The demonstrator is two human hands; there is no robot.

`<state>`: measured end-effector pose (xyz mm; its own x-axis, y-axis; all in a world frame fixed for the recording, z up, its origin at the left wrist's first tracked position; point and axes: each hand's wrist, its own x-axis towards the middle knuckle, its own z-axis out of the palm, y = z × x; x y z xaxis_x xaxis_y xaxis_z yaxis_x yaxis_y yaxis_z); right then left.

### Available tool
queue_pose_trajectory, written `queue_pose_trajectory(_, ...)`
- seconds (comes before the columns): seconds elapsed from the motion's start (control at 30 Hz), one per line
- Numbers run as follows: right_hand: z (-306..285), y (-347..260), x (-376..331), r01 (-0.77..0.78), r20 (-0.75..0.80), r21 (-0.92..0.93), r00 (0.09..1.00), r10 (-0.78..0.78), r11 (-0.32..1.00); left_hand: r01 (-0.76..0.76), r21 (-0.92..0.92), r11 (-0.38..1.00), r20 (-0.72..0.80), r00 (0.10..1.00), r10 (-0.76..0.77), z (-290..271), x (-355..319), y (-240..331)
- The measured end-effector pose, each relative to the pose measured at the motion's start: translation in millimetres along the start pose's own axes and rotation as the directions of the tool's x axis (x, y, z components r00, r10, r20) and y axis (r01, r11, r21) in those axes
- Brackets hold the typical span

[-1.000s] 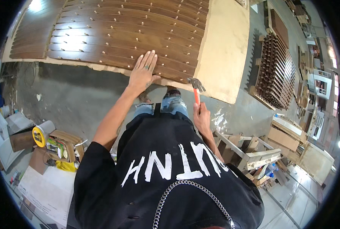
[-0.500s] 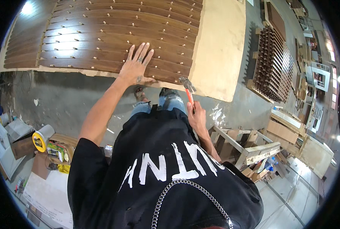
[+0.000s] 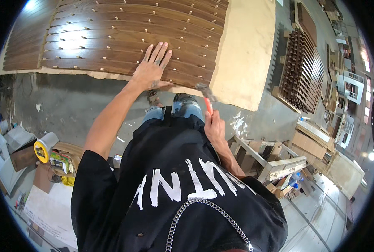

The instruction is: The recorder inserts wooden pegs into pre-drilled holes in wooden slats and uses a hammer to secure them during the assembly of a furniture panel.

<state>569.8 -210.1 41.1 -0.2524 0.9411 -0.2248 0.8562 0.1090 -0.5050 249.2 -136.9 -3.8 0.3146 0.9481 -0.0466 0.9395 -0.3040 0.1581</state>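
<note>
I am leaning further over the work than a second ago: my left hand [image 3: 153,67] is sliding up the dark wooden slats [image 3: 128,38], and now it is lying flat with the fingers spread wide, pressing on the two nearest slats close to their right-hand ends. My right hand [image 3: 214,126] is closing around the orange handle of the hammer [image 3: 205,98], whose steel head is hanging just off the near edge of the slat panel, nearer to it than before. To me that is reading as bracing the slats while the hammer is being brought in toward the small pale pegs [image 3: 175,69] standing in rows along them. I am not able to tell whether the head is touching the wood; it looks just clear.

The slats are resting on a pale sheet of board [image 3: 247,50] that is sticking out to the right of them, above the grey concrete floor [image 3: 65,105].

At my lower left, cardboard boxes [image 3: 15,143] are sitting in a heap, with a yellow round-faced roll or reel [image 3: 42,150] beside them and a small green and yellow package [image 3: 60,158] next to that; its print is too small to make out. At my right, flat brown cartons [image 3: 310,143] are lying stacked near a pale wooden frame [image 3: 271,161].
</note>
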Motion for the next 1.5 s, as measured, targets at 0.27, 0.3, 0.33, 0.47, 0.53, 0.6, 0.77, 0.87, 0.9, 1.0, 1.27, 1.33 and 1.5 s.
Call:
queue_pose_trajectory(0.27,0.4,-1.7,42.4,-0.037,-0.012,-0.049,0.999,0.036,0.998,-0.013,-0.040,0.999,-0.026,1.000,0.012,-1.3,-2.7,1.7)
queue_pose_trajectory(0.3,-2.8,-2.0,42.6,-0.031,-0.011,-0.050,0.999,0.031,0.998,-0.008,-0.039,0.999,-0.028,1.000,0.007,-2.6,-1.8,1.2)
queue_pose_trajectory(0.33,-7.5,-3.0,40.5,-0.037,-0.041,-0.020,0.999,0.037,0.999,-0.017,-0.034,0.999,-0.029,0.999,0.016,-4.0,0.2,1.1)
queue_pose_trajectory(0.47,-26.4,-12.9,6.9,0.058,-0.117,0.087,0.992,-0.047,0.995,0.016,0.072,0.997,0.030,0.999,-0.018,-2.5,-4.4,10.9)
queue_pose_trajectory(0.53,-34.6,-23.6,-1.6,0.088,-0.127,0.088,0.989,-0.076,0.992,0.044,-0.006,0.999,0.031,0.999,-0.043,-1.1,-5.5,14.0)
queue_pose_trajectory(0.6,-32.3,-24.0,-5.3,0.113,-0.139,0.085,0.985,-0.100,0.990,0.032,-0.028,0.999,0.014,0.999,-0.031,-0.1,-5.3,12.9)
queue_pose_trajectory(0.77,-3.6,-2.2,7.7,-0.029,0.076,-0.178,0.996,0.043,0.984,0.024,-0.074,0.997,-0.061,0.998,-0.029,2.6,-8.0,12.1)
queue_pose_trajectory(0.87,-13.1,-1.9,7.1,-0.013,0.041,-0.108,0.999,0.017,0.994,0.009,0.029,1.000,-0.013,1.000,-0.008,3.4,-7.3,14.1)
queue_pose_trajectory(0.9,-16.7,-4.9,2.2,-0.011,0.045,-0.108,0.999,0.016,0.994,0.001,-0.009,1.000,-0.047,0.999,-0.002,4.9,-7.5,14.2)
queue_pose_trajectory(1.0,-20.5,-8.7,-11.1,0.038,-0.114,0.039,0.993,-0.034,0.999,-0.006,-0.011,1.000,-0.069,0.998,0.005,7.8,-6.8,13.5)
queue_pose_trajectory(1.27,-9.9,-2.6,3.9,-0.012,0.075,-0.128,0.997,0.022,0.992,-0.008,0.040,0.999,-0.020,1.000,0.008,0.6,-4.5,13.9)
queue_pose_trajectory(1.33,-15.8,-6.4,0.2,-0.022,0.047,-0.079,0.999,0.026,0.997,-0.007,0.007,1.000,-0.034,0.999,0.008,2.6,-6.5,14.6)
queue_pose_trajectory(1.5,-2.8,-0.6,-0.7,0.041,-0.037,-0.035,0.998,-0.043,0.999,-0.010,0.032,0.999,-0.018,1.000,0.011,2.0,-5.3,13.4)
